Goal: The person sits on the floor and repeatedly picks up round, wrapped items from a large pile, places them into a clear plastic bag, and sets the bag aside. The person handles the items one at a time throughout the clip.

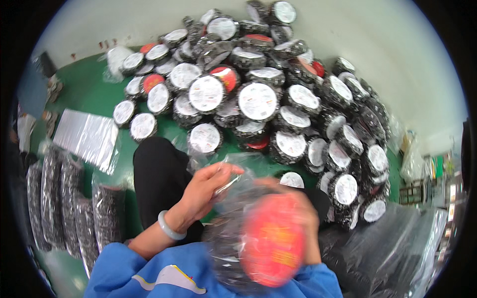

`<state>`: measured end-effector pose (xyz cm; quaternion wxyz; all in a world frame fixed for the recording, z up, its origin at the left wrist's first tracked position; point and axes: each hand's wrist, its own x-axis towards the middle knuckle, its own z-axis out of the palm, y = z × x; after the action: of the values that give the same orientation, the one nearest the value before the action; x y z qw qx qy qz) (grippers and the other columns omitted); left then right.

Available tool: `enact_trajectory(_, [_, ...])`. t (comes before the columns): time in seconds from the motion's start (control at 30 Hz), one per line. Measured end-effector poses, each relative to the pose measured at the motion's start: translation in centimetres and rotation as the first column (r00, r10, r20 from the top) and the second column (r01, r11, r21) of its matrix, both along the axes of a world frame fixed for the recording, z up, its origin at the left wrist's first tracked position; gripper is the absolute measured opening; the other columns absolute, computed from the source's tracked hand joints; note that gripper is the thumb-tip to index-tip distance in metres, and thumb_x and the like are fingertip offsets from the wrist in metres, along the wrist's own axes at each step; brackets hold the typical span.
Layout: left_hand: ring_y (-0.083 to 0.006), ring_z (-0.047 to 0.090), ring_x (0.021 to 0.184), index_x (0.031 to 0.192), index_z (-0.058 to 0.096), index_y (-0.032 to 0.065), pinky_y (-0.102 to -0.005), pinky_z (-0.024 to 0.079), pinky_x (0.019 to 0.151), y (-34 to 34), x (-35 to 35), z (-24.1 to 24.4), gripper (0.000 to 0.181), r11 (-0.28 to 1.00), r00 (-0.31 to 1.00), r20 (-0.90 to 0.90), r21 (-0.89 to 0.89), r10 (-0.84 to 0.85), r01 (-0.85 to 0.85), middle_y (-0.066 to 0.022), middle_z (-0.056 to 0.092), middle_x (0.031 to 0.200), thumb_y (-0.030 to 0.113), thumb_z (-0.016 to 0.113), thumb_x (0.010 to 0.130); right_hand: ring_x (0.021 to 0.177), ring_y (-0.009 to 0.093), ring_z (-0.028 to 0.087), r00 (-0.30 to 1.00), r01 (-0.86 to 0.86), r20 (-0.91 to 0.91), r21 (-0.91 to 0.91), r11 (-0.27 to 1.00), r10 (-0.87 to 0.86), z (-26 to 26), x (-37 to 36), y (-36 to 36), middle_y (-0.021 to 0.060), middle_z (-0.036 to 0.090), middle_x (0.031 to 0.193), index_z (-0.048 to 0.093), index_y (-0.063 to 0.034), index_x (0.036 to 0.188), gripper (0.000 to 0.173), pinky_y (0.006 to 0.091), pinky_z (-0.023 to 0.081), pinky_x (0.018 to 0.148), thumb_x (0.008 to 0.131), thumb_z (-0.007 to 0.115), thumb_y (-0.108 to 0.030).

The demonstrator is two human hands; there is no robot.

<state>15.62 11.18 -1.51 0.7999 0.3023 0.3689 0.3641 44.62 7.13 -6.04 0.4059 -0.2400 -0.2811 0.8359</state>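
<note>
My left hand, with a pale bangle at the wrist, pinches the gathered edge of a clear plastic bag. Against my lap, my right hand holds a round black package with a red label, blurred by motion. Yellow print shows on the red face. Next to it, and partly behind it, is a stack of dark wrapped discs under shiny film. Whether the bag's film runs around the whole stack is hard to tell. Most of my right hand's fingers are hidden by the package or smeared.
A large heap of round black packages with white or red labels leans against the wall ahead. Long film-wrapped stacks stand at the left, near a pile of flat clear bags. Dark plastic sheeting lies at the right.
</note>
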Motion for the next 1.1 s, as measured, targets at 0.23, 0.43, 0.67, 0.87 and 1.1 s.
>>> enact_trajectory(0.23, [-0.0083,0.055,0.055,0.093,0.067,0.0005,-0.0244,0.042,0.051,-5.0,-1.1,-4.0,0.01,0.745,0.85,-0.521,0.594,0.071,0.302,-0.0049,0.062,0.066,0.01,0.066,0.089,0.113,0.028,0.058,0.536,0.844,0.274,-0.182,0.504,-0.798,-7.9,-7.1,0.7,0.0166,0.056,0.129,0.045,0.0007,0.136,0.061,0.0393,0.045,0.101,0.083,0.069,-0.016])
enact_trajectory(0.43, [-0.0119,0.047,0.051,0.09,0.044,0.0052,-0.0282,0.044,0.052,1.1,6.5,1.9,0.014,0.763,0.956,0.1,0.583,0.275,-0.28,-0.0037,0.048,0.062,0.014,0.044,0.101,0.1,0.034,0.059,-0.032,-0.604,0.673,0.576,0.551,-0.739,0.6,-8.7,1.5,0.0202,0.057,0.119,0.041,-0.0005,0.138,0.073,0.0387,0.05,0.083,0.075,0.073,-0.018])
enact_trajectory(0.67, [-0.0187,0.061,0.063,0.088,0.054,0.004,-0.0332,0.05,0.059,-9.8,11.9,0.2,0.018,0.06,0.443,-0.237,0.826,-0.865,0.56,-0.0106,0.056,0.068,0.018,0.05,0.098,0.093,0.022,0.062,-0.51,0.714,0.235,0.653,-0.255,-0.828,7.7,0.1,11.8,0.0188,0.062,0.106,0.046,0.0067,0.123,0.069,0.0379,0.056,0.074,0.077,0.079,-0.034])
enact_trajectory(0.87, [-0.0373,0.036,0.132,0.142,0.031,-0.002,-0.0409,0.031,0.108,-0.9,10.4,-1.1,0.083,0.582,0.887,-0.394,0.79,0.241,0.193,-0.0221,0.041,0.14,0.039,0.071,0.082,0.104,0.027,0.06,0.256,0.966,-0.085,0.063,0.251,-0.963,-0.8,-1.4,9.1,0.0168,0.06,0.116,0.041,0.0013,0.132,0.061,0.0458,0.054,0.086,0.084,0.072,-0.018])
enact_trajectory(1.1, [-0.0298,0.061,0.063,0.097,0.063,0.0053,-0.0376,0.048,0.059,-9.6,7.7,-4.2,0.02,0.445,0.88,-0.311,0.772,-0.36,0.455,-0.0149,0.061,0.073,0.023,0.056,0.096,0.114,0.025,0.056,0.137,0.72,0.284,0.629,0.292,-0.949,0.1,-1.0,9.0,0.0154,0.054,0.127,0.035,0.0023,0.138,0.067,0.0404,0.045,0.099,0.081,0.071,-0.001])
